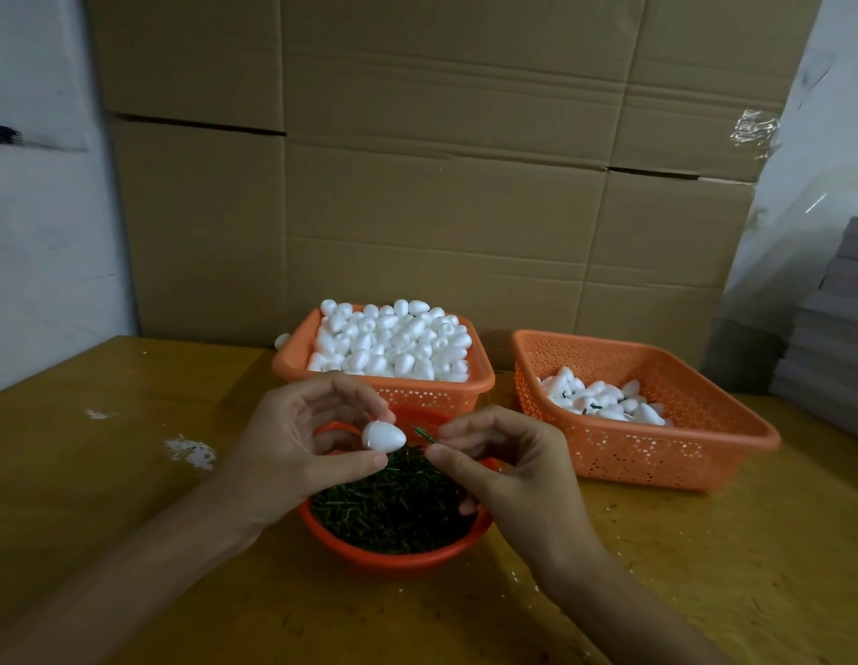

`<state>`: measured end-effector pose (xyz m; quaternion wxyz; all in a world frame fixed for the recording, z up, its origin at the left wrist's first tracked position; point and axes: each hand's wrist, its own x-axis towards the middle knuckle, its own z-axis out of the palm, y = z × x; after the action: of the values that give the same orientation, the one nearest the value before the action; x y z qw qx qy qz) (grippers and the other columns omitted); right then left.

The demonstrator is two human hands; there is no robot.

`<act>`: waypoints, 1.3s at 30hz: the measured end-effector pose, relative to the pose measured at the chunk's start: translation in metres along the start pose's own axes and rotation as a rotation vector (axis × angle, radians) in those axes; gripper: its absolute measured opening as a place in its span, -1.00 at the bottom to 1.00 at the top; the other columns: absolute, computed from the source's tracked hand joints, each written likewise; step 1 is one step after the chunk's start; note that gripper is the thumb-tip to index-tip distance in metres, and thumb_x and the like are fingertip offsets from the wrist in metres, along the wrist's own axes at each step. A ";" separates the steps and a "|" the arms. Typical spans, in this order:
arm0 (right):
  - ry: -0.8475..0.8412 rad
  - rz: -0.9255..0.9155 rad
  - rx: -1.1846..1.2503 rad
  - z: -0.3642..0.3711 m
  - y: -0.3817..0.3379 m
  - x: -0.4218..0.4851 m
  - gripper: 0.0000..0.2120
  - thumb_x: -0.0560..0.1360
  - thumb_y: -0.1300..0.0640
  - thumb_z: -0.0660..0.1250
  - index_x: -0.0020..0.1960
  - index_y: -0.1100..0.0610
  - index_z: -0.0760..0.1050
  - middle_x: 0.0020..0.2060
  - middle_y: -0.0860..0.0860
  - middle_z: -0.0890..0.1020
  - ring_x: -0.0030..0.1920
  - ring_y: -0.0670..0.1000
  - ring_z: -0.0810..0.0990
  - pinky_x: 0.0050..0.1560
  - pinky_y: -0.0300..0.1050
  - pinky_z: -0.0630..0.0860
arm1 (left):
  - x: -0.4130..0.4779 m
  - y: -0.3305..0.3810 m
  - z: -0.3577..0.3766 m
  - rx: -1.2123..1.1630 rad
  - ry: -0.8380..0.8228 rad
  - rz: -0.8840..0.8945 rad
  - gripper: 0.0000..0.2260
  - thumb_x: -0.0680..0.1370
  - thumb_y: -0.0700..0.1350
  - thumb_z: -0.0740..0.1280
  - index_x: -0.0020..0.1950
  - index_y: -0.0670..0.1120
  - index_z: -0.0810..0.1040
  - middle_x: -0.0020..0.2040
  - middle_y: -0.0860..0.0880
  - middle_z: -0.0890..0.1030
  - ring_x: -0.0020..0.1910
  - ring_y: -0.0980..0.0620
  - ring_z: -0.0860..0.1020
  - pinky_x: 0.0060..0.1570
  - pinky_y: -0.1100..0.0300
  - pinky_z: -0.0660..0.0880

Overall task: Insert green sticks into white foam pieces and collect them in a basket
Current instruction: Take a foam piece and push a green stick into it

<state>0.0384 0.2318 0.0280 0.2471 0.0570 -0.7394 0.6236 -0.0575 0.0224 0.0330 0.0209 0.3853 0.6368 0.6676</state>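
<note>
While left hand (299, 446) pinches a sideways foam piece (384, 436), tip rightward, right hand (511, 467) pinches a green stick (426, 435)

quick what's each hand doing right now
Left hand: closed on a white foam piece, pinched between thumb and fingers.
Right hand: closed on a green stick, pinched at the fingertips, its tip near the foam.

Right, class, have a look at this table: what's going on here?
A person is fitting sticks into foam. The left hand holds a white foam piece, and the right hand pinches a green stick pointed at it, not yet in. Below sits a red bowl of spare sticks. The back basket is full of plain pieces; the right basket holds some finished pieces.
</note>
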 end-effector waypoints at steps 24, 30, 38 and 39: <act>-0.021 -0.048 -0.049 0.004 0.002 -0.005 -0.93 0.47 0.15 0.59 -0.13 0.01 0.72 -0.22 0.05 0.75 -0.18 0.01 0.72 -0.38 -0.16 0.57 | -0.001 0.004 0.007 -0.128 0.139 -0.060 -0.74 0.40 -0.15 0.62 0.07 -0.03 0.72 0.08 -0.11 0.73 0.02 -0.23 0.75 0.05 0.11 0.68; -0.042 -0.053 -0.069 0.004 0.000 -0.007 -0.96 0.48 0.12 0.57 -0.09 0.01 0.73 -0.22 0.04 0.75 -0.18 0.02 0.73 -0.36 -0.17 0.58 | -0.001 0.004 0.007 -0.196 0.155 -0.083 -0.74 0.35 -0.14 0.59 0.01 -0.07 0.69 0.08 -0.12 0.72 0.01 -0.26 0.75 -0.06 0.17 0.69; -0.069 -0.060 -0.094 0.004 -0.001 -0.006 -0.96 0.51 0.11 0.56 -0.07 -0.02 0.74 -0.20 0.02 0.76 -0.18 0.03 0.74 -0.35 -0.20 0.56 | -0.001 0.006 0.007 -0.189 0.153 -0.088 -0.71 0.31 -0.11 0.61 -0.03 -0.13 0.66 0.06 -0.17 0.72 -0.02 -0.26 0.76 -0.11 0.17 0.69; -0.076 -0.062 -0.093 0.004 -0.001 -0.007 -0.97 0.51 0.09 0.55 -0.07 -0.03 0.74 -0.20 0.02 0.76 -0.18 0.03 0.74 -0.35 -0.20 0.56 | -0.001 0.006 0.007 -0.185 0.157 -0.090 -0.71 0.31 -0.11 0.61 -0.04 -0.14 0.66 0.06 -0.17 0.72 -0.03 -0.25 0.76 -0.12 0.18 0.69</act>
<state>0.0434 0.2264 0.0259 0.2404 0.0919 -0.7743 0.5781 -0.0502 0.0267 0.0373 0.0365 0.2991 0.5888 0.7500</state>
